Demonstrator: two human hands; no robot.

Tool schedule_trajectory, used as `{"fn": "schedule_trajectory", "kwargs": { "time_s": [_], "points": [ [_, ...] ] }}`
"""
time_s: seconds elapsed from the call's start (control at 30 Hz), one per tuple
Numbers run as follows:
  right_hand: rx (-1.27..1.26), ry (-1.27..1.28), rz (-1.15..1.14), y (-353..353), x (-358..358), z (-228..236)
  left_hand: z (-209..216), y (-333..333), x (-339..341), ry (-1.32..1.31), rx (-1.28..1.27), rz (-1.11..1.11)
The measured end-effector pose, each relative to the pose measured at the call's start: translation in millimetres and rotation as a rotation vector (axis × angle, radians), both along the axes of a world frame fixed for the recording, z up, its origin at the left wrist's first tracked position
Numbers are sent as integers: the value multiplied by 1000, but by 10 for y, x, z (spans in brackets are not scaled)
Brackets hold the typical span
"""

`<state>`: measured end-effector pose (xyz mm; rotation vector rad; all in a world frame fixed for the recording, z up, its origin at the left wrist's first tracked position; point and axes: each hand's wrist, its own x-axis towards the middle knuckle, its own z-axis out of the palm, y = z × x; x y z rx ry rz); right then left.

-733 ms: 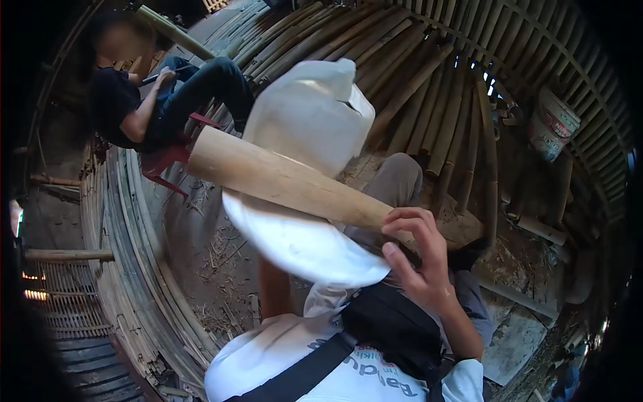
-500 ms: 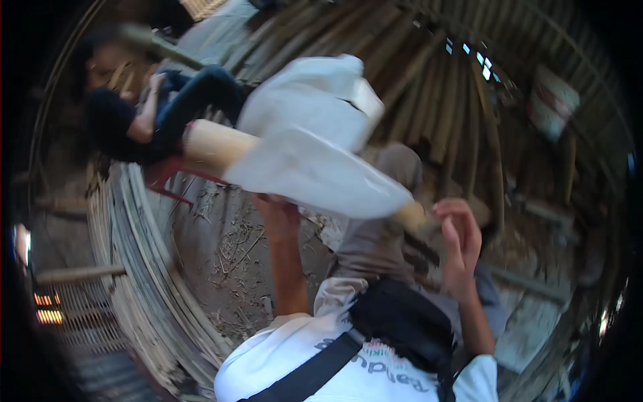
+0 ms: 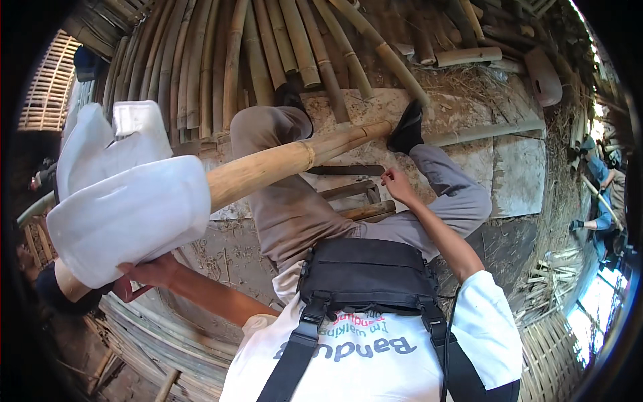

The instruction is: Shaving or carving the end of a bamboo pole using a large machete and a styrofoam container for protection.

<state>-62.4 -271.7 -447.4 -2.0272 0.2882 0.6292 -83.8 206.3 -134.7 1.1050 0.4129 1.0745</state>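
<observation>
A thick bamboo pole (image 3: pixel 268 171) slants across my lap, its far end by my right shoe. White bent plastic sheeting (image 3: pixel 134 214) wraps round its left part, with cut flaps standing up behind. My left hand (image 3: pixel 151 271) is closed under this wrapped part; the plastic hides some of its fingers. My right hand (image 3: pixel 400 186) is off the pole, above my right thigh, fingers loosely bent and apart. Just beside its fingertips lies a dark flat blade-like strip (image 3: pixel 345 170); I see no grip on it. Short bamboo pieces (image 3: pixel 365 211) lie between my legs.
Long bamboo poles (image 3: pixel 221 67) lie side by side ahead. Split bamboo strips (image 3: pixel 167 342) are stacked at lower left. A pale worn board (image 3: pixel 516 174) is on the ground at right. Another person (image 3: pixel 603 191) sits far right, holding a stick.
My view has swung round. The wrapped pole now reaches left and nearer, with my left hand still under it. My right hand has moved from the pole's near end to beside the dark strip.
</observation>
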Motion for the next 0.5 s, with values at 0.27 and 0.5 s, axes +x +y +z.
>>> {"fn": "schedule_trajectory", "kwargs": {
  "time_s": [0.27, 0.5],
  "points": [
    [-98, -147, 383, 580, 124, -612, 196, -35, 305, 90, 208, 78],
    [-279, 37, 776, 1195, 316, -704, 438, -271, 703, 44, 298, -56]
  ]
}}
